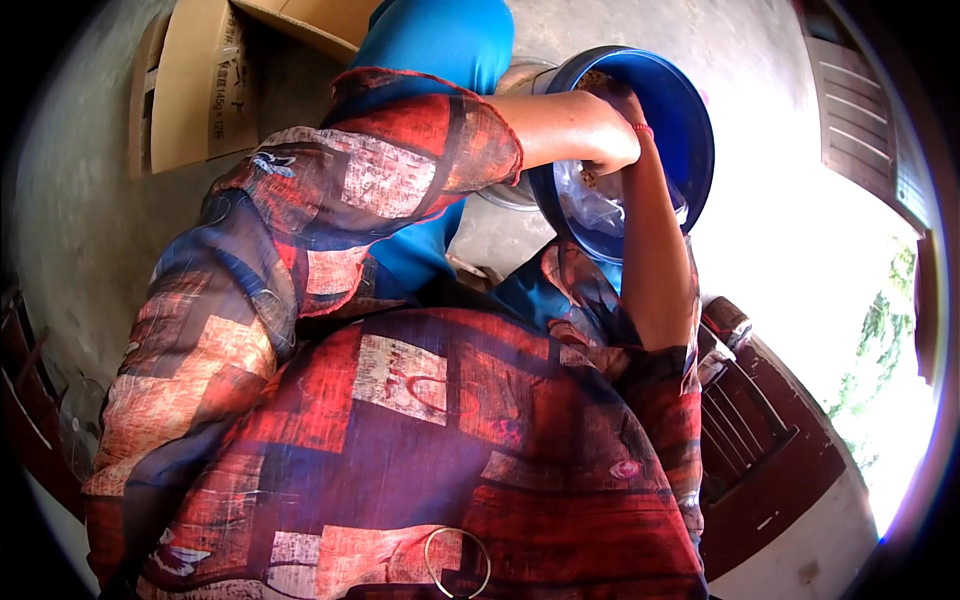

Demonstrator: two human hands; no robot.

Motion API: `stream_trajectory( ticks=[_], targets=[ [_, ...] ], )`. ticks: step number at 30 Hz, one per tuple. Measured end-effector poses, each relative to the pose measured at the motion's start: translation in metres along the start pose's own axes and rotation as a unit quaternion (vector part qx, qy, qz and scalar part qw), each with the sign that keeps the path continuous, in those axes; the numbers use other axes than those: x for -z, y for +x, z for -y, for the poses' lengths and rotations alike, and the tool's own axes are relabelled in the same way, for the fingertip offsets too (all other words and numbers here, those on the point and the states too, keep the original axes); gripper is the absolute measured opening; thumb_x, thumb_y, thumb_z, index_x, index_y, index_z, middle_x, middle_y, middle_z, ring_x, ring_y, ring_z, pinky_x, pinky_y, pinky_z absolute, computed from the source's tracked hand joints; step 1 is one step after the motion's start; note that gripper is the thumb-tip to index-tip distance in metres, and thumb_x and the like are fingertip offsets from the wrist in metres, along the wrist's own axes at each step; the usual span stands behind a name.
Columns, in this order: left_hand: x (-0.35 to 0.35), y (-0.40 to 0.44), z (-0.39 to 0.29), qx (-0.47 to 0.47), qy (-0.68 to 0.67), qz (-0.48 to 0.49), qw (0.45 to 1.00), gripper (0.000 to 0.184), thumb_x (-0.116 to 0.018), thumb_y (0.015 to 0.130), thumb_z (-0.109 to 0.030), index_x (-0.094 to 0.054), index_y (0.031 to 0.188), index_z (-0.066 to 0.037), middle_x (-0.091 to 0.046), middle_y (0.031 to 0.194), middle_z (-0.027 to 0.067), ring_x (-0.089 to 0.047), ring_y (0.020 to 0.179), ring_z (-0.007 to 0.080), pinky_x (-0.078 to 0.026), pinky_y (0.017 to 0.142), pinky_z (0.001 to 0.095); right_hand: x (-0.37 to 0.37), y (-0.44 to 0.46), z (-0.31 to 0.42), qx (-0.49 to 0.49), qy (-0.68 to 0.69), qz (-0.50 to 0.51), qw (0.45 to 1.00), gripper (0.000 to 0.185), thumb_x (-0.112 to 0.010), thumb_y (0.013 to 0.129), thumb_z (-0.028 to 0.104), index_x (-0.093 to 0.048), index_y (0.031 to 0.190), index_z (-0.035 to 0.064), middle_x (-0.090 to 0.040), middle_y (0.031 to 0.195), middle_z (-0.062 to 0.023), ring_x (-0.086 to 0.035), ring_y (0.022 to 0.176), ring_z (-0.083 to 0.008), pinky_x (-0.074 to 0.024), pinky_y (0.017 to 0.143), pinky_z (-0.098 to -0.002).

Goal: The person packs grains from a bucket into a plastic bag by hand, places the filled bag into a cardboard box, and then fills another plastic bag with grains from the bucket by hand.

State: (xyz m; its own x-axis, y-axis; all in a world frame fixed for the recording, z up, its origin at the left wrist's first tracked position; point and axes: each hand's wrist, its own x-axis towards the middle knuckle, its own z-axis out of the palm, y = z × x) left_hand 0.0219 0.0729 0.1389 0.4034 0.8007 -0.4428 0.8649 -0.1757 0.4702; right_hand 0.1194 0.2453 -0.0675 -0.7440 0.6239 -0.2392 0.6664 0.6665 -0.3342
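A blue round tub (703,125) is tilted with its mouth towards me. Inside it lie a clear plastic bag (597,208) and some brown, crumbly stuff (592,80). My left hand (612,150) is bent down at the wrist into the tub's mouth, with its fingers mostly hidden. Deeper inside is my right hand (622,100), a red band (643,129) around its wrist. Shadow and the crossing forearms cover its fingers. Whether either hand grips the brown stuff or the bag, I cannot tell.
An open cardboard box (200,95) stands on the grey floor (780,80) at upper left. Blue cloth (435,40) covers my leg beside the tub. A dark red, barred piece of furniture or door (760,440) is at lower right. Bright light comes from an opening at right.
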Motion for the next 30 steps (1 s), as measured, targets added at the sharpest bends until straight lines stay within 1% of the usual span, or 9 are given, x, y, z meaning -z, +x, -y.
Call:
stream_trajectory(
  ticks=[2,6,8,12,15,17,21,24,30],
  targets=[
    [0.001,-0.004,-0.001,-0.004,-0.002,0.005,1.0,0.029,-0.053,0.063,0.003,-0.062,0.091,-0.002,-0.061,0.087,0.0154,-0.059,0.081,0.0312,-0.047,0.068,0.0397,-0.003,0.009,0.011,-0.067,0.226,-0.019,0.972,0.05,-0.058,0.07,0.024,-0.048,0.114,0.0036,-0.049,0.116,-0.0201,-0.045,0.11,-0.031,-0.0365,0.091,-0.0324],
    [0.009,-0.012,-0.002,-0.008,0.001,0.017,1.0,0.027,-0.053,0.063,0.003,-0.062,0.088,-0.001,-0.061,0.085,0.0161,-0.059,0.08,0.0313,-0.047,0.067,0.0398,0.036,-0.004,0.041,-0.077,0.14,0.101,0.982,0.045,-0.051,0.076,0.025,-0.047,0.116,0.0061,-0.048,0.117,-0.0201,-0.044,0.111,-0.0318,-0.0352,0.092,-0.0326],
    [0.009,-0.01,-0.002,-0.001,0.007,0.017,1.0,0.026,-0.053,0.063,0.003,-0.062,0.087,-0.001,-0.061,0.084,0.0164,-0.059,0.079,0.0313,-0.047,0.066,0.0398,0.049,-0.016,0.048,0.042,0.063,0.118,0.99,0.04,-0.045,0.081,0.028,-0.048,0.115,0.0079,-0.048,0.117,-0.0203,-0.044,0.11,-0.0326,-0.0347,0.093,-0.0331],
    [-0.001,0.004,0.001,0.039,0.013,-0.011,0.999,0.022,-0.055,0.062,0.004,-0.063,0.082,0.001,-0.061,0.08,0.0171,-0.06,0.077,0.0305,-0.048,0.064,0.0394,0.03,-0.012,0.045,0.018,0.092,0.103,0.99,0.038,-0.045,0.081,0.028,-0.05,0.112,0.0069,-0.05,0.113,-0.0196,-0.046,0.106,-0.0319,-0.0361,0.091,-0.0337],
    [-0.003,0.014,-0.002,0.056,0.034,-0.005,0.998,0.025,-0.06,0.061,0.001,-0.065,0.085,-0.003,-0.062,0.084,0.0157,-0.06,0.08,0.0301,-0.045,0.073,0.043,0.032,-0.021,0.054,-0.048,0.199,0.083,0.975,0.037,-0.045,0.081,0.029,-0.051,0.109,0.006,-0.052,0.11,-0.0189,-0.048,0.103,-0.0312,-0.0376,0.089,-0.0342],
    [-0.004,0.028,-0.006,0.111,0.14,0.048,0.983,0.026,-0.063,0.061,-0.002,-0.066,0.087,-0.007,-0.063,0.086,0.0145,-0.06,0.082,0.0304,-0.039,0.081,0.0481,0.035,-0.028,0.062,-0.119,0.353,0.087,0.924,0.036,-0.045,0.081,0.029,-0.051,0.107,0.0054,-0.053,0.108,-0.0185,-0.049,0.1,-0.0307,-0.0385,0.087,-0.0346],
    [-0.015,0.045,0.002,0.129,0.145,0.067,0.979,0.028,-0.066,0.061,-0.007,-0.066,0.089,-0.013,-0.063,0.088,0.0122,-0.059,0.086,0.031,-0.028,0.09,0.0553,0.037,-0.038,0.072,-0.211,0.65,0.139,0.716,0.035,-0.046,0.081,0.03,-0.053,0.103,0.0041,-0.055,0.103,-0.0176,-0.052,0.095,-0.0298,-0.0404,0.084,-0.0353],
    [-0.005,0.041,-0.005,0.148,0.309,0.172,0.924,0.04,-0.053,0.081,-0.027,-0.049,0.116,-0.009,-0.055,0.11,0.0079,-0.048,0.105,0.0261,-0.037,0.088,0.0385,0.038,-0.041,0.072,-0.196,0.754,0.181,0.601,0.034,-0.046,0.081,0.03,-0.054,0.1,0.0031,-0.057,0.1,-0.0169,-0.053,0.091,-0.0291,-0.0418,0.082,-0.0358],
    [0.002,0.015,0.01,0.067,0.043,0.016,0.997,0.029,-0.055,0.072,-0.013,-0.058,0.101,-0.009,-0.059,0.098,0.0105,-0.055,0.093,0.0261,-0.042,0.079,0.0373,0.041,-0.038,0.068,-0.141,0.835,0.233,0.477,0.034,-0.046,0.082,0.032,-0.056,0.094,0.0012,-0.06,0.093,-0.0156,-0.057,0.084,-0.0276,-0.0446,0.078,-0.0368]
  ],
)
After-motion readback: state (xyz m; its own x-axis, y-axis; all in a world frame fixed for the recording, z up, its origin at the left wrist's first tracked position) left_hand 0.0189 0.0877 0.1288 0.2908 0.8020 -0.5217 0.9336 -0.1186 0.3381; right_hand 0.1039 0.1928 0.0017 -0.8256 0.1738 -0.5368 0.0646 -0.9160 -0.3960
